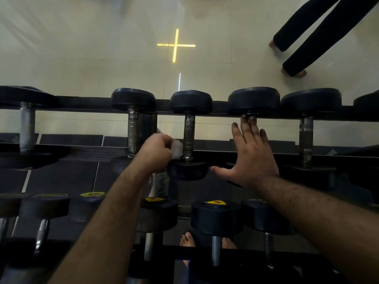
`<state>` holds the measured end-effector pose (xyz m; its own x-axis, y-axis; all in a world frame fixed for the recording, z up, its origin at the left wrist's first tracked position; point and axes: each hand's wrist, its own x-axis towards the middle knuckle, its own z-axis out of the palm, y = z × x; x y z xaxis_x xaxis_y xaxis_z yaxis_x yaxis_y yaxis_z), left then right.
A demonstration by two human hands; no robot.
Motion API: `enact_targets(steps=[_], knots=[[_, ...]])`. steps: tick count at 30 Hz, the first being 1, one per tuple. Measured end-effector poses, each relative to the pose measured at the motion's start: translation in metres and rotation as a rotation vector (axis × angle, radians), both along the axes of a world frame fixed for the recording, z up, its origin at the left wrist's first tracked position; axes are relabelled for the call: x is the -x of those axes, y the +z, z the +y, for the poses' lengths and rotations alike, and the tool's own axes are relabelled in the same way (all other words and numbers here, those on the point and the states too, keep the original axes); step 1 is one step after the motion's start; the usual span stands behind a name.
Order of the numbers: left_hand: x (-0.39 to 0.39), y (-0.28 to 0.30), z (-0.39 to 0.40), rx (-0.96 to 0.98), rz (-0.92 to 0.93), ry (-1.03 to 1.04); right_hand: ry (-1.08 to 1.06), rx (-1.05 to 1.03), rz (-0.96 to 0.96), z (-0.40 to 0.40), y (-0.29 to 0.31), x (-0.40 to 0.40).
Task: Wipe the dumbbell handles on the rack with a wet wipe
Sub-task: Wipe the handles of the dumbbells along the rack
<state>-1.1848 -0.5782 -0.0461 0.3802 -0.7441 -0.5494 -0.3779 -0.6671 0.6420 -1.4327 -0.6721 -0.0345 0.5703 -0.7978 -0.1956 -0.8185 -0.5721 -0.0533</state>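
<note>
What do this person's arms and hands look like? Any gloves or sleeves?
No gloves and no sleeves in view: both forearms are bare and hairy up to the picture's edge. The left hand and right hand carry no rings, watch or bands that I can see.

Middle dumbbell handle [188,136] on upper rack [221,105]: left hand [159,150] with wet wipe [177,149] just left of it; right hand [251,154] right, over next handle; lower-row dumbbells [216,217] nearer the camera.
</note>
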Motion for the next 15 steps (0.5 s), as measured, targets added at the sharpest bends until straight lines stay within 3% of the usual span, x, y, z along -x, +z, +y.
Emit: enact_targets(steps=[3, 5, 7, 9, 12, 15], knots=[[-0.008, -0.006, -0.016, 0.160, 0.022, 0.407, -0.001, 0.003, 0.008, -0.001, -0.001, 0.000], [-0.002, -0.009, -0.034, 0.190, 0.154, 0.516, -0.002, 0.002, 0.014, 0.001, -0.002, 0.000], [0.009, -0.010, -0.048, 0.159, 0.405, 0.450, -0.009, 0.007, 0.010, 0.002, -0.001, -0.001], [0.012, -0.007, -0.052, 0.107, 0.503, 0.279, -0.012, 0.002, 0.007, 0.002, 0.000, -0.001], [-0.010, -0.008, -0.042, -0.039, 0.260, 0.032, -0.019, -0.010, -0.005, 0.002, 0.001, -0.001], [-0.028, -0.005, -0.036, -0.021, 0.062, 0.072, -0.026, -0.009, -0.019, 0.001, 0.000, 0.000]])
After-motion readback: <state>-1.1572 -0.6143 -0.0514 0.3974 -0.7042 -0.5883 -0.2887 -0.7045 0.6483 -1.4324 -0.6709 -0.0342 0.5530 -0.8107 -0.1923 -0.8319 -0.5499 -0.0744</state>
